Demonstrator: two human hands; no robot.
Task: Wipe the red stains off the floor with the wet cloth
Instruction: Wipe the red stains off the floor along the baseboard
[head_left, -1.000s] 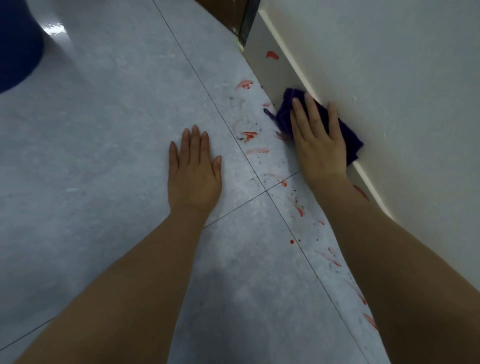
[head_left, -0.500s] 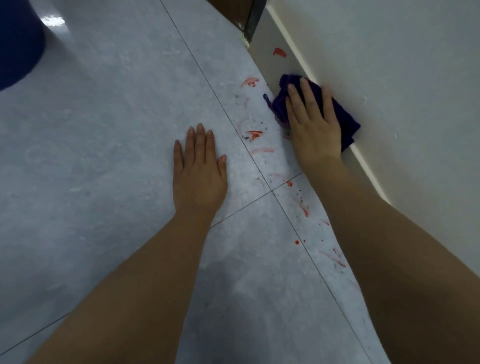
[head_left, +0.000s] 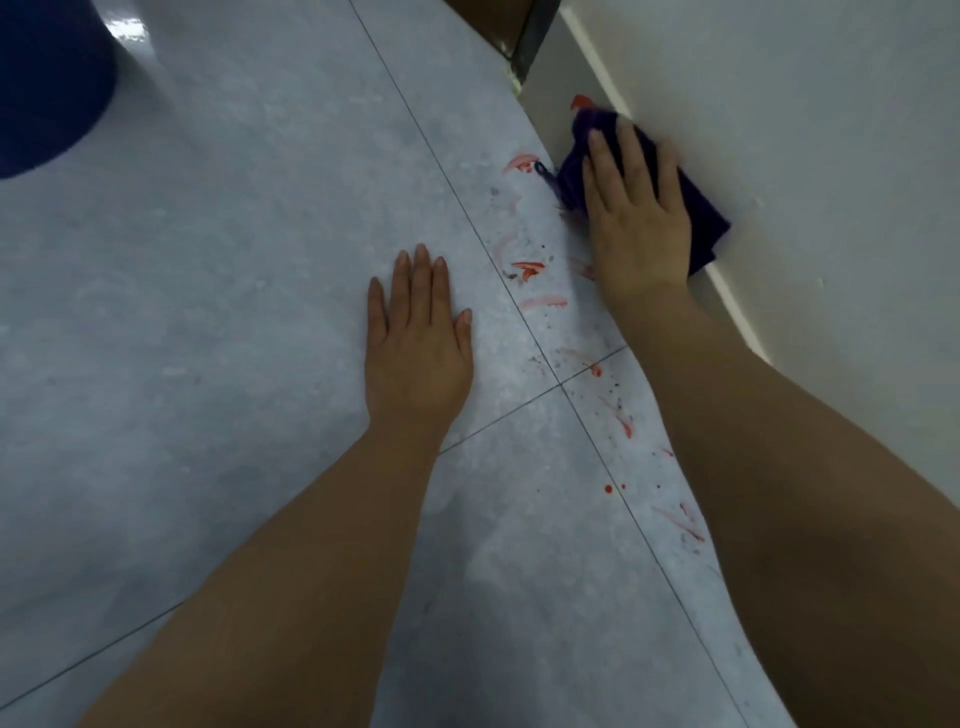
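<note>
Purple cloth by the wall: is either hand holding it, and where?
The right hand presses flat on the middle of the cloth, fingers straight, no grip. The left hand lies flat on the floor, holding nothing.

glossy mottled tile floor (head_left: 234, 260); soft purple cloth (head_left: 701, 223); matt painted wall (head_left: 805, 104).

Two hands (head_left: 415, 353) (head_left: 636, 218); one cloth (head_left: 709, 231)
</note>
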